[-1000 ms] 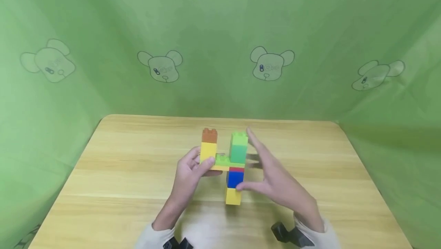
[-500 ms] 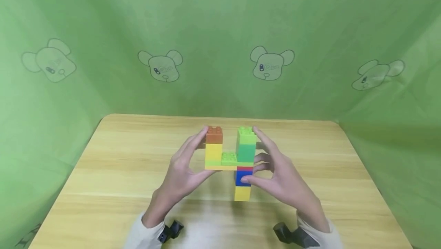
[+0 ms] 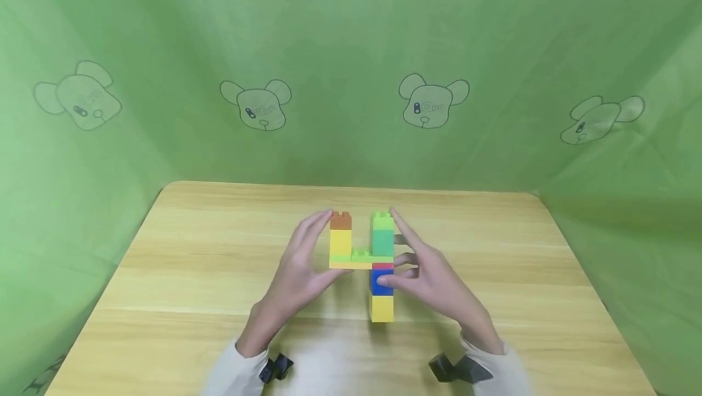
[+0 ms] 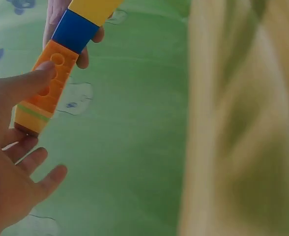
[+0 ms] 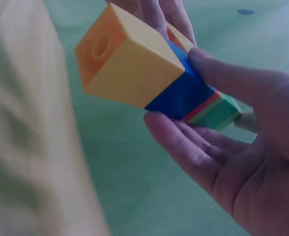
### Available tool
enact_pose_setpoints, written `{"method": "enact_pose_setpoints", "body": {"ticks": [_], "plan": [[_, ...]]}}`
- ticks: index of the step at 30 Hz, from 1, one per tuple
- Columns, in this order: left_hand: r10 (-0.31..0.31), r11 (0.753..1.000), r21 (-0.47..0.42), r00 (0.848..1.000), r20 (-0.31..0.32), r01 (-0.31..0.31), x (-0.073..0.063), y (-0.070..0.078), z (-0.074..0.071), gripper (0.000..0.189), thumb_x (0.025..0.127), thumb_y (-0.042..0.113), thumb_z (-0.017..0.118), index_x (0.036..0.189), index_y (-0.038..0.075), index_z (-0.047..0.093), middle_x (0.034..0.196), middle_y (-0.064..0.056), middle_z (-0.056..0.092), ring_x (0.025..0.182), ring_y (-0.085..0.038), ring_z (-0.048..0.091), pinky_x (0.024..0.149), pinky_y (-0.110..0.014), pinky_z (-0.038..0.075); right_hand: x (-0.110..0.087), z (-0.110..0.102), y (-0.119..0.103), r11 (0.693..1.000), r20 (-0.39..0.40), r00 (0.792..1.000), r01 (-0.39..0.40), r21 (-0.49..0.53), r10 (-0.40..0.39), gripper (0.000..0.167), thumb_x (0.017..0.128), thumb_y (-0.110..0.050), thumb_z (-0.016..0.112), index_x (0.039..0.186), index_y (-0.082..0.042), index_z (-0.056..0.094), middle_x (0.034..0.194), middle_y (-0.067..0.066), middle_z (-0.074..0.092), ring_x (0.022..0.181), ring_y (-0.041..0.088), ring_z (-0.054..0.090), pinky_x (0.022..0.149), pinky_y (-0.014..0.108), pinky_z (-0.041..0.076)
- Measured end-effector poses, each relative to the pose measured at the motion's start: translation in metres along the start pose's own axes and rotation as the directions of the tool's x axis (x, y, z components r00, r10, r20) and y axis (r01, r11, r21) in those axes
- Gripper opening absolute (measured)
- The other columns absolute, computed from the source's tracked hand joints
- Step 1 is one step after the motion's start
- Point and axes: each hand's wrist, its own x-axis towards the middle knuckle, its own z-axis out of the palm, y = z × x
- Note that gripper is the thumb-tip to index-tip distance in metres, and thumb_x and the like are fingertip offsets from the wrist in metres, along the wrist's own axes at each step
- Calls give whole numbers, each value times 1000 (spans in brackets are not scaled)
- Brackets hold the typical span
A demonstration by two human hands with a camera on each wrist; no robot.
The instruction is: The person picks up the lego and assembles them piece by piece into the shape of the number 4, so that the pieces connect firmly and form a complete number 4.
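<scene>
Both hands hold one structure of toy building bricks above the table. Its left column is a brown brick (image 3: 341, 222) over a yellow brick (image 3: 340, 242). At right, a lime brick (image 3: 382, 222) tops a green brick (image 3: 382, 243). A lime plate over an orange brick (image 4: 61, 83) joins the columns. Under its right end hang a thin red layer, a blue brick (image 4: 75, 30) and a yellow brick (image 5: 134, 69), hollow underside showing. My left hand (image 3: 298, 265) pinches the left end, thumb beneath, fingertip at the brown brick. My right hand (image 3: 439, 280) grips the right column, thumb on the blue brick.
The wooden table (image 3: 192, 262) lies beneath the hands. A green cloth (image 3: 340, 30) printed with bear heads hangs behind it and at both sides. Black wrist devices (image 3: 460, 368) sit at both sleeves.
My left thumb has moved from the front of the left yellow brick to beneath the orange brick. My right thumb has risen to the blue brick. The structure has shifted slightly.
</scene>
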Motion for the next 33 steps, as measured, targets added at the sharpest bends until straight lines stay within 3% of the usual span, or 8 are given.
{"method": "enact_pose_setpoints", "body": {"ticks": [3,6,9,14,19,27,33], "plan": [[-128,992,15,990,56,128,-10,-11,11,102,72,6,95,157,-1,39,155,-18,45,144,-33,43,122,-44,36,4,7,20,997,26,997,-74,-20,74,109,89,-20,85,167,-39,10,145,27,53,103,25,71,84,32,63],[-244,970,22,963,113,243,-21,-23,23,102,74,8,94,158,-1,37,155,-17,45,144,-33,43,121,-47,36,7,15,40,990,44,990,-135,-34,136,107,90,-22,84,168,-33,12,144,29,54,110,31,69,86,35,63],[-312,950,41,937,156,310,-32,-33,34,102,75,11,94,157,-3,36,154,-18,46,143,-34,44,121,-48,36,7,24,56,982,48,981,-184,-49,187,105,90,-20,83,168,-26,14,142,28,57,115,35,67,87,36,63],[-337,940,126,921,197,317,-43,-42,44,103,74,17,96,154,-8,38,152,-24,48,143,-40,44,125,-57,25,7,36,72,971,53,971,-229,-70,232,102,91,-17,82,167,-11,15,138,28,60,112,33,69,86,35,63],[-378,924,149,895,236,351,-48,-44,47,101,76,24,94,153,-10,38,153,-26,48,145,-41,42,125,-63,16,5,43,80,960,42,963,-261,-101,266,99,91,-19,82,165,-5,18,136,25,63,107,27,71,96,44,59],[-424,904,182,859,287,386,-50,-46,49,98,78,25,93,152,-11,39,151,-27,50,142,-44,44,122,-71,11,6,48,83,946,11,961,-271,-181,277,96,87,-21,85,162,-1,28,121,11,68,96,16,69,96,48,58],[-466,884,205,832,301,420,-49,-45,49,96,77,27,93,151,-9,42,148,-26,52,141,-44,44,121,-72,11,8,48,84,940,6,961,-270,-209,277,91,87,-19,85,158,5,33,117,10,65,95,16,67,95,47,57]]}}
